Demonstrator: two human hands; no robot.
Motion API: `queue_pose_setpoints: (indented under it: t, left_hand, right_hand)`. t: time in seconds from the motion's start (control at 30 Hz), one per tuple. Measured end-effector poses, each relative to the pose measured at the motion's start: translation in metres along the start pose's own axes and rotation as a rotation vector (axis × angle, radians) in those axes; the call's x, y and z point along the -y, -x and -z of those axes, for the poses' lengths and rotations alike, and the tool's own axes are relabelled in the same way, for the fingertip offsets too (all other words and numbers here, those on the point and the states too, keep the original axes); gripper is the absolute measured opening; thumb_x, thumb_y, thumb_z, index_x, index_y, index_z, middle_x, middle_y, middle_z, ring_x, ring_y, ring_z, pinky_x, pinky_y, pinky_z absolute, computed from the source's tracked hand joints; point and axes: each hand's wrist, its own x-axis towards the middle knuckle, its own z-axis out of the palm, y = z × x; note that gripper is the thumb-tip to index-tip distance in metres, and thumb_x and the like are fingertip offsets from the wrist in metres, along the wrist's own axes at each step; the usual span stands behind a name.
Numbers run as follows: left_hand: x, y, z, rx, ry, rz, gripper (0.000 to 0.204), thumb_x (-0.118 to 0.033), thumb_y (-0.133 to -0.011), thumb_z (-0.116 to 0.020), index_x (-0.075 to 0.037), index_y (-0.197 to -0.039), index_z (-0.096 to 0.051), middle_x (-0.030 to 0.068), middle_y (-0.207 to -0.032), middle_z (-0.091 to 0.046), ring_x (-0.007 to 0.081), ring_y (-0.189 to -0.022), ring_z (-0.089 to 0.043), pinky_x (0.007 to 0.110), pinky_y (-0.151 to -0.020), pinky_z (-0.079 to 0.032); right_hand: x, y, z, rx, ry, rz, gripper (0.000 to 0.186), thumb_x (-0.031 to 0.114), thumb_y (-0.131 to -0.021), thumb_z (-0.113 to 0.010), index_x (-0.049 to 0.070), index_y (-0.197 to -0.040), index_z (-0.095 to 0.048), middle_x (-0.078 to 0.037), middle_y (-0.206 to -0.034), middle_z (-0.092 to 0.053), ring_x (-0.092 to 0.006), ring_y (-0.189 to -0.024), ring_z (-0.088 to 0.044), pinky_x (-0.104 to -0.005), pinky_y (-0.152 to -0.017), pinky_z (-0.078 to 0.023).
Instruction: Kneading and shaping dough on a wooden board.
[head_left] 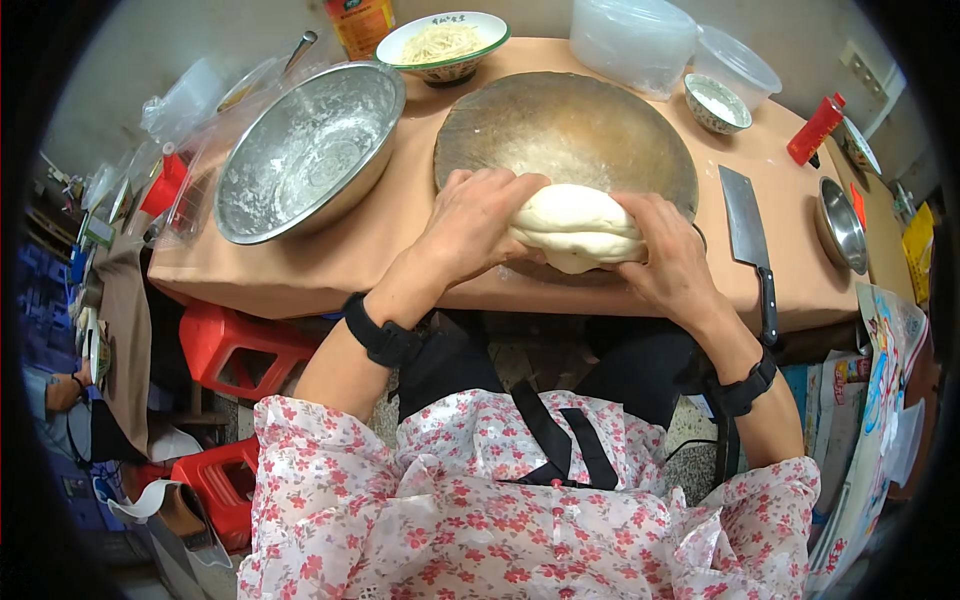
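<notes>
A smooth white lump of dough (578, 222) with a fold running along it is held up between my two hands, over the near edge of a round wooden chopping board (560, 115). My left hand (482, 222) grips its left end, fingers curled over the top. At the right end my right hand (672, 248) wraps round it, with the thumb low and fingers on top. Flour dusts the middle of the board. Whether the dough's underside touches the board is hidden.
Left of the board stands a floury metal basin (310, 150); behind it is a bowl of shredded food (443, 48). To the right lie a cleaver (745, 230), a small bowl of white powder (717, 104), a red bottle (817, 130) and a steel bowl (840, 226). Plastic tubs (633, 42) stand behind.
</notes>
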Motion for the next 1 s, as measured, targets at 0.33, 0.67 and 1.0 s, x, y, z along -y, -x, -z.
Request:
queue_pose_setpoints:
  t: [0.33,0.67,1.0]
  left_hand:
    - [0.003,-0.023,0.006,-0.252,-0.287,-0.124,0.070,-0.014,-0.065,-0.083,-0.011,-0.129,-0.053,0.0111,-0.112,-0.062,0.0298,-0.108,-0.058,0.044,-0.092,-0.042]
    - [-0.006,-0.038,0.011,-0.113,-0.128,-0.004,0.068,-0.052,-0.088,-0.063,-0.009,-0.138,-0.049,0.0175,-0.132,-0.055,0.0338,-0.126,-0.049,0.050,-0.105,-0.034]
    - [-0.033,0.021,-0.043,-0.164,-0.240,-0.084,0.080,-0.043,-0.078,-0.074,-0.015,-0.145,-0.040,0.0152,-0.145,-0.039,0.0368,-0.131,-0.039,0.061,-0.105,-0.027]
  right_hand:
    - [-0.015,-0.031,0.012,-0.177,0.305,0.146,0.073,-0.002,-0.064,-0.074,0.013,-0.132,-0.051,-0.010,-0.121,-0.058,-0.0300,-0.112,-0.056,-0.0417,-0.090,-0.044]
    - [-0.016,-0.043,0.007,-0.043,-0.005,0.006,0.058,0.042,-0.092,-0.061,0.012,-0.140,-0.047,-0.015,-0.132,-0.055,-0.0326,-0.125,-0.049,-0.0461,-0.101,-0.036]
    - [0.015,0.016,-0.018,-0.008,0.176,0.071,0.067,0.031,-0.087,-0.066,0.014,-0.146,-0.041,-0.012,-0.148,-0.041,-0.0361,-0.132,-0.040,-0.0508,-0.107,-0.030]
